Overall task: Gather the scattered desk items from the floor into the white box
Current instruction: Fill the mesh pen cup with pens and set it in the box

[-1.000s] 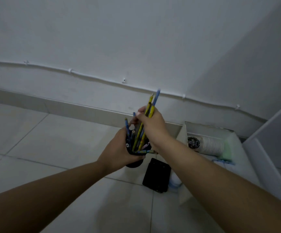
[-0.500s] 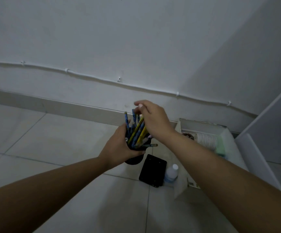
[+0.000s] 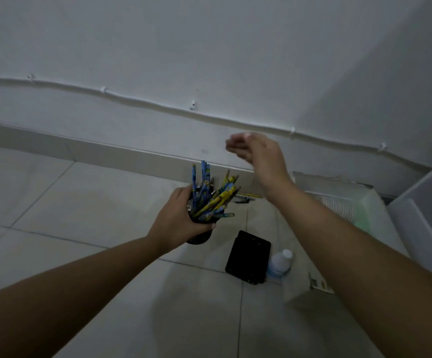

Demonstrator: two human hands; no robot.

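Left hand [image 3: 176, 220] at frame centre, curled round a black mesh pen cup [image 3: 201, 235] stuffed with blue and yellow pencils [image 3: 213, 200]. Right hand [image 3: 259, 153] raised above and right of it, blurred, loosely curled, holding nothing. Black wallet [image 3: 248, 257] and small white bottle [image 3: 280, 262] side by side on the floor [image 3: 93, 210], lower centre. White box [image 3: 365, 202] at right edge, with stacked paper cups [image 3: 339, 206] inside.
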